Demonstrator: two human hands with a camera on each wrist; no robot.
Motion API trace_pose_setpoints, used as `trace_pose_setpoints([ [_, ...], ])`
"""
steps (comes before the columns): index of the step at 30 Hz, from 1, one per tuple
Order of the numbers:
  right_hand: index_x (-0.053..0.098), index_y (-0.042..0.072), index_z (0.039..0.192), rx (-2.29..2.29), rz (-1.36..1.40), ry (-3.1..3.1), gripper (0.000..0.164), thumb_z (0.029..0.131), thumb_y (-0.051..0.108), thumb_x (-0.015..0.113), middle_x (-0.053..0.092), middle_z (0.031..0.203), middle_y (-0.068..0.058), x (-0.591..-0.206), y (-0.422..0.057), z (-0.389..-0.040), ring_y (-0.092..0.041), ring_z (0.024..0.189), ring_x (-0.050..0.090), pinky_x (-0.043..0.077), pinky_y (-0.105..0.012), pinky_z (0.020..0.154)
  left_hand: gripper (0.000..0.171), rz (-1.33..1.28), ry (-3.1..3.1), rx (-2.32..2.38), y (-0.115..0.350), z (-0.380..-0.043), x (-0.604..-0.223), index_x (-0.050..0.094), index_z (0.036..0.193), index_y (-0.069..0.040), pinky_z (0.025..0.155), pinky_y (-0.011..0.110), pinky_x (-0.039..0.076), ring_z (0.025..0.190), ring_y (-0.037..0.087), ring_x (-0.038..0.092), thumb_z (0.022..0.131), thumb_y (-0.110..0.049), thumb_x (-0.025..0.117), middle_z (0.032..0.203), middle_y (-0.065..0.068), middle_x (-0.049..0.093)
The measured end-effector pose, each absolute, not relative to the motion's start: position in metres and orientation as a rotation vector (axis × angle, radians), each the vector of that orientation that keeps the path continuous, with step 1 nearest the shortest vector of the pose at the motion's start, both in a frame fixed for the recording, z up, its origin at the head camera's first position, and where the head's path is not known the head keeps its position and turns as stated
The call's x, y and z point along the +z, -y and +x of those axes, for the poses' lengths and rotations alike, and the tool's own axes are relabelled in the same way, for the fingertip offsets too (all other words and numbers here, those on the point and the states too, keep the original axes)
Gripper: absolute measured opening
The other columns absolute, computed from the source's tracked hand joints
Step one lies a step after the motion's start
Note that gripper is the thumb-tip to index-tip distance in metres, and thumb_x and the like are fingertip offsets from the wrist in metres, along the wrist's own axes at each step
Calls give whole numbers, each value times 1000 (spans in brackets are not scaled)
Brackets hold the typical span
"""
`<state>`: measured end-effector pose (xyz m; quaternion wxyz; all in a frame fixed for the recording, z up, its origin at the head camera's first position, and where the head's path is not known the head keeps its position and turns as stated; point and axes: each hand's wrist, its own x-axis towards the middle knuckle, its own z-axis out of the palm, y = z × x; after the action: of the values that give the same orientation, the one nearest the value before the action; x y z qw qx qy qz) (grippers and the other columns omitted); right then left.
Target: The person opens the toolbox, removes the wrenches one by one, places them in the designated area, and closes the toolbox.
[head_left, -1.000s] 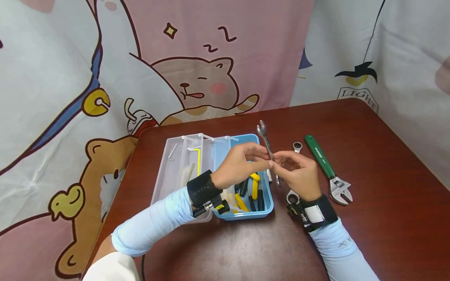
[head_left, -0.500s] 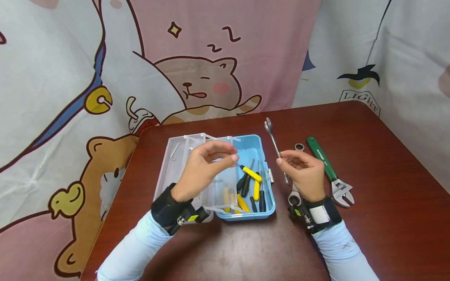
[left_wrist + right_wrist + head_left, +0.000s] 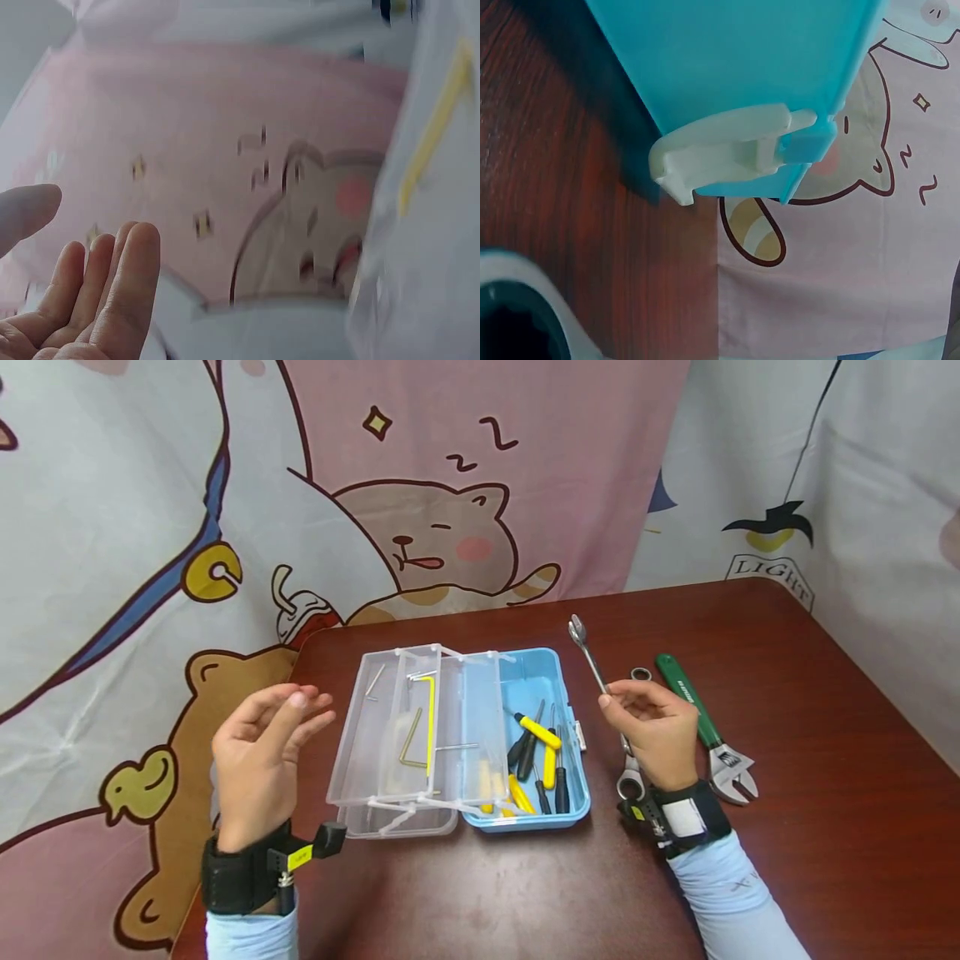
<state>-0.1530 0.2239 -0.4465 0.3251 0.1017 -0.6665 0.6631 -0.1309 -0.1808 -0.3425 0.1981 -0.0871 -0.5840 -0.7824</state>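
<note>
My right hand (image 3: pixel 654 735) pinches a silver wrench (image 3: pixel 588 652) between thumb and fingers, its upper end pointing away over the table. Beneath that hand lies a ratcheting wrench (image 3: pixel 631 783), partly hidden; its ring end (image 3: pixel 532 315) fills a corner of the right wrist view. To the left of the toolbox, my left hand (image 3: pixel 262 760) is raised with loosely bent fingers and holds nothing. Its fingers (image 3: pixel 124 300) appear apart from the thumb in the left wrist view. The blue toolbox (image 3: pixel 583 806) stands between the hands, with screwdrivers (image 3: pixel 538 735) inside.
Clear folding trays (image 3: pixel 352 777) extend left from the toolbox, bearing a yellow hex key (image 3: pixel 431 727) and other hex keys. A white latch (image 3: pixel 720 146) sticks out from the box's right side. A green-handled adjustable wrench (image 3: pixel 705 727) lies at the right on the brown table (image 3: pixel 840 760).
My left hand has let go of the wrench and swung left, past the trays. My right hand has shifted slightly right and still holds the wrench.
</note>
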Motion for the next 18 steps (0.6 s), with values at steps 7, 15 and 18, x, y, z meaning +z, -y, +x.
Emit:
trace_pose_setpoints([
  [7,77,-6,102,1654,214,1832,22,80,-10,82,70,80,-2,-449,-226,-157,-12,69,63,55,-16,63,24,77,1499,-2201,223,-131,-387,62,113,19,80,40,62,88,29,76,96,4,69,101,23,71],
  [15,77,-5,102,1590,122,1896,23,80,-8,83,69,81,1,-458,-229,-161,-9,70,62,53,-14,62,21,385,1521,-2288,242,-142,-438,69,110,8,80,37,63,89,24,77,95,-6,74,101,15,74],
  [18,77,-5,102,1545,93,1929,22,81,-7,83,69,81,1,-460,-230,-161,-8,70,61,52,-14,62,25,452,1533,-2314,245,-145,-446,70,112,6,82,37,62,91,24,77,94,-10,77,103,14,74],
])
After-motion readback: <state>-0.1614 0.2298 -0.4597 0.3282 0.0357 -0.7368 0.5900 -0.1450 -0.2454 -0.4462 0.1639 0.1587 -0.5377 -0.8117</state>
